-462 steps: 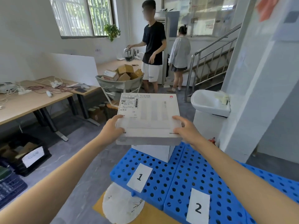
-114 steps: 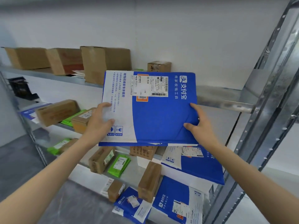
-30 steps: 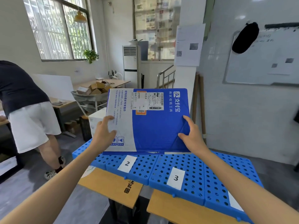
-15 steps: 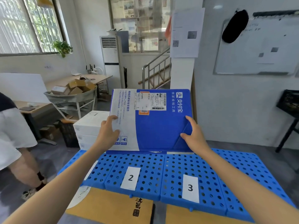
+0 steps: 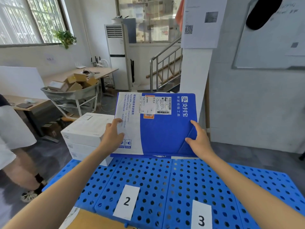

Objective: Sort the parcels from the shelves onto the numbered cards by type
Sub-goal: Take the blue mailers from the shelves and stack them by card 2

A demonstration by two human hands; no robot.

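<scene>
You hold the blue mailer (image 5: 165, 129) flat above the blue pallet (image 5: 165, 179), behind card 2 (image 5: 126, 201) and card 3 (image 5: 201, 215). Left hand (image 5: 113, 136) and right hand (image 5: 198, 139) grip opposite edges, fingers closed on it. It looks light and floppy, so support both sides.

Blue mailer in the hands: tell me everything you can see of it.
The mailer is a flat, flexible-looking envelope, blue with a white left panel and printed text. A white shipping label with barcode sits near its top edge, an orange sticker under it. It is held face up above the blue pallet, behind cards 2 and 3. The left hand and right hand grip its sides.
</scene>
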